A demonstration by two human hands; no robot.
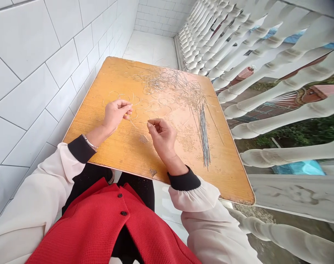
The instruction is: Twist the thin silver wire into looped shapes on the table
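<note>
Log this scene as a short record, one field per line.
Left: left hand pinching a thin wire loop
Right: right hand with fingertips pinched together; anything held is too thin to tell
Surface: wooden tabletop
On surface: wire loops, tangled wire heap, straight wire bundle
Beside: white tiled wall, white balusters

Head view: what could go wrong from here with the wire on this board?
The loose wire rings lie around the left hand and could snag on its bracelet. The tangled wire heap may catch any strand pulled from it. The straight wires lie fairly near the right edge of the tabletop, so some might slide off toward the white balusters.
</note>
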